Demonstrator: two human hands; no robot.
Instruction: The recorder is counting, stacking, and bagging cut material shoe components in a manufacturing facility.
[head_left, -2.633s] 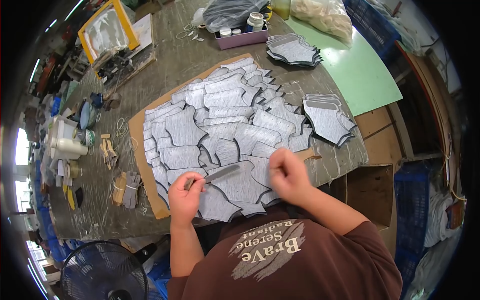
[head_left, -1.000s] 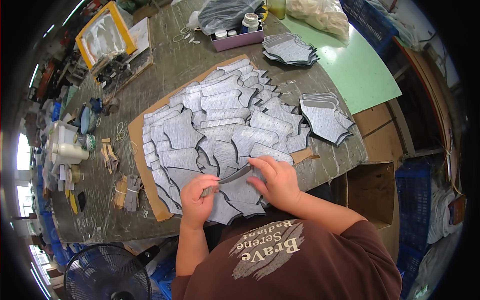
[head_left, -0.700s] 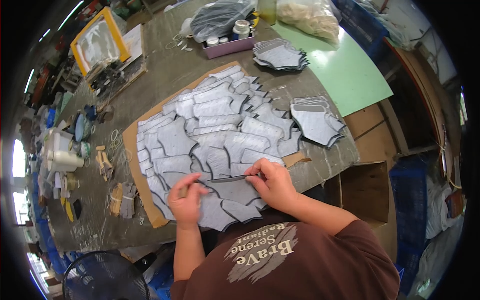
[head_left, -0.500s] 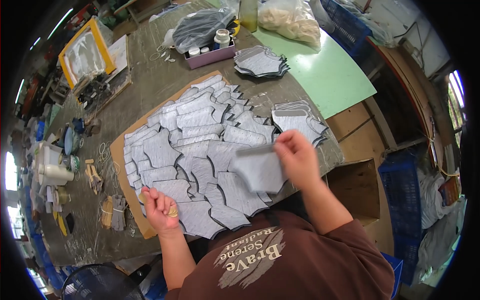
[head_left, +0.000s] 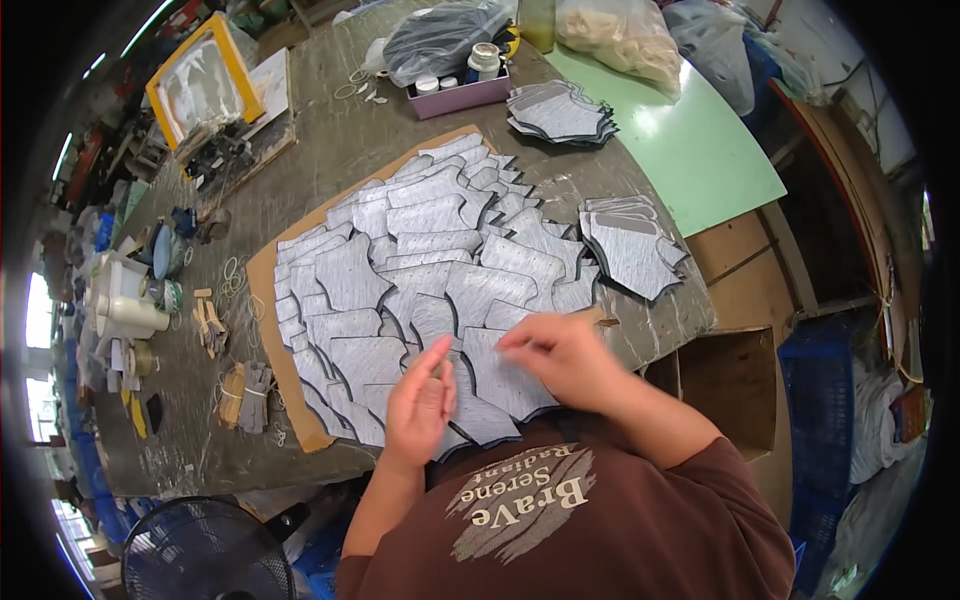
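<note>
One left hand (head_left: 420,405) loosely cupped, right hand (head_left: 562,360) grasp indeterminable, I judge twelve-o'clock grey panels (head_left: 490,285) light, pliable, best edge-pinched

A dark brown T-shirt (head_left: 665,530) was worn.
Cream lettering (head_left: 530,504) overlay a grey brushstroke print (head_left: 510,540); short sleeves (head_left: 725,475) left the forearms (head_left: 665,418) bare.

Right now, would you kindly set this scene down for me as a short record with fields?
Left hand: over the near part of the spread; grip and contents unclear
Right hand: right of it, fingers bent, blurred; grip unclear
Spread: gray cut pieces with dark edges, overlapping on a cardboard sheet
Right of spread: nearer stack of similar pieces
Beyond spread: farther stack, beside a purple box
Far left: yellow-framed screen
Lower left: black fan
</note>
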